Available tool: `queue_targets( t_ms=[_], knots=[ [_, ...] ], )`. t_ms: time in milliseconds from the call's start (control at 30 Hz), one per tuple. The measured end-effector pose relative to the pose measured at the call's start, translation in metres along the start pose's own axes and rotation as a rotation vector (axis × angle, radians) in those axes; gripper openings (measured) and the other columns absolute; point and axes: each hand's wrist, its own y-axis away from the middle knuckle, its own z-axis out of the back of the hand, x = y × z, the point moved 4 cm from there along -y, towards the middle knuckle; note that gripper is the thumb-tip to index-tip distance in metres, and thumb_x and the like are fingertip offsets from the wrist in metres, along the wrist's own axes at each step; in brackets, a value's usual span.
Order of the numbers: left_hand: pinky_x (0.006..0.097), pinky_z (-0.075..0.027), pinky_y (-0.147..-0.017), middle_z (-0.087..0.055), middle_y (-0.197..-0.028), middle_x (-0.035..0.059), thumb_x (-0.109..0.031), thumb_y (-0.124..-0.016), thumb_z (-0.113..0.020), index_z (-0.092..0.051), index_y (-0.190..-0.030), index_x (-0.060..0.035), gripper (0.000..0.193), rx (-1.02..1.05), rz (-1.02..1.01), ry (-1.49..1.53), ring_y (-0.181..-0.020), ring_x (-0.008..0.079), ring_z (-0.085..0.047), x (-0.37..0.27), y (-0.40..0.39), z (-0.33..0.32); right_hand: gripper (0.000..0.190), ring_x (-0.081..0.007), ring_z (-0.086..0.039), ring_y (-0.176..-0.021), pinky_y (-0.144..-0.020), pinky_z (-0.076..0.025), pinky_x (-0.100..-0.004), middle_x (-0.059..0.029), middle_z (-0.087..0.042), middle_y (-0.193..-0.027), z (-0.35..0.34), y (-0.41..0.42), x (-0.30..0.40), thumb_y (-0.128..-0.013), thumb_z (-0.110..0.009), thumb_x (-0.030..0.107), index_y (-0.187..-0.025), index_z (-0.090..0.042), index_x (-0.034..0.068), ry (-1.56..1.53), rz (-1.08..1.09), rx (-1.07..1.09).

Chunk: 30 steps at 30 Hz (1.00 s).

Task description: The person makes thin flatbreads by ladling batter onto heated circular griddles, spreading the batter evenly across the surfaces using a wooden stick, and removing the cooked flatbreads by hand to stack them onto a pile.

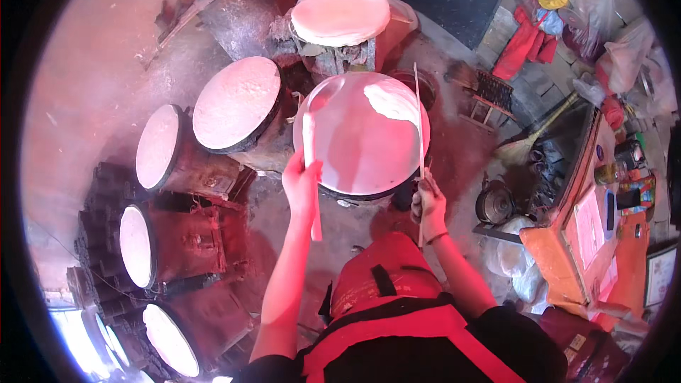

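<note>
A round griddle (356, 154) on a stove is in front of me, with a patch of white batter (391, 100) at its upper right. In my left hand (302, 183) is a pale stick (309, 141), held upright over the griddle's left side; its upper part looks coated white. My right hand (430, 199), its fingers darkened, grips a long thin stick or blade (417, 106), seen edge-on along the griddle's right rim. Near the upper left rim there is a glossy curved shape (327, 93); whether it is an object or a reflection is unclear.
Several drum-shaped stoves curve round to my left, white-topped, one close by (238, 103). A stack of thin round sheets (340, 16) stands beyond the griddle. To the right are a small chair (492, 93), a broom (524, 146), a kettle (495, 203) and an orange-covered table (553, 263).
</note>
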Motion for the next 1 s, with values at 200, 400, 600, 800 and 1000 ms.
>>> queue_targets(
  t_ms=[200,400,600,800,1000],
  knots=[
    [0.0212,-0.029,-0.041,-0.041,-0.061,-0.003,-0.005,-0.085,-0.054,-0.055,-0.089,-0.0021,0.005,-0.082,0.287,0.374,-0.047,0.0058,-0.037,0.018,0.077,0.043,0.036,-0.0054,-0.036,-0.037,-0.033,-0.026,-0.0236,0.0072,-0.042,-0.055,-0.083,-0.031,-0.002,-0.089,-0.058,0.026,-0.124,-0.055,0.027,-0.063,0.186,0.165],
    [0.0219,-0.024,-0.035,-0.037,-0.058,-0.0052,-0.017,-0.091,-0.057,-0.046,-0.083,-0.0104,0.015,0.04,0.709,0.707,-0.042,0.0054,-0.032,0.072,0.118,0.091,0.036,-0.0058,-0.03,-0.033,-0.031,-0.024,-0.0242,0.007,-0.036,-0.051,-0.111,-0.049,0.019,-0.089,-0.06,0.028,-0.124,-0.055,0.02,0.162,0.095,0.275],
    [0.0199,-0.027,-0.038,-0.041,-0.064,-0.0039,-0.015,-0.09,-0.057,-0.047,-0.086,-0.0101,0.012,-0.211,0.651,0.433,-0.046,0.0055,-0.036,0.099,0.148,0.126,0.036,-0.0053,-0.031,-0.033,-0.031,-0.021,-0.0233,0.0074,-0.04,-0.051,-0.029,-0.011,0.014,-0.088,-0.061,0.029,-0.124,-0.056,0.028,0.109,0.145,0.034],
    [0.0183,-0.027,-0.039,-0.048,-0.073,-0.0003,-0.012,-0.088,-0.06,-0.052,-0.094,-0.0073,0.011,-0.311,0.562,0.358,-0.049,0.0045,-0.037,0.1,0.159,0.135,0.035,-0.0056,-0.033,-0.034,-0.031,-0.024,-0.0236,0.0071,-0.04,-0.052,-0.07,-0.034,0.013,-0.089,-0.06,0.027,-0.124,-0.056,0.027,0.209,0.084,0.219],
    [0.0201,-0.024,-0.039,-0.043,-0.065,-0.0022,-0.013,-0.088,-0.059,-0.05,-0.089,-0.0057,0.011,-0.335,0.586,0.443,-0.048,0.0047,-0.035,0.119,0.185,0.123,0.036,-0.007,-0.032,-0.034,-0.031,-0.023,-0.0243,0.0041,-0.042,-0.052,-0.07,-0.026,0.03,-0.087,-0.06,0.024,-0.123,-0.056,0.023,0.399,-0.125,0.427]
  ],
)
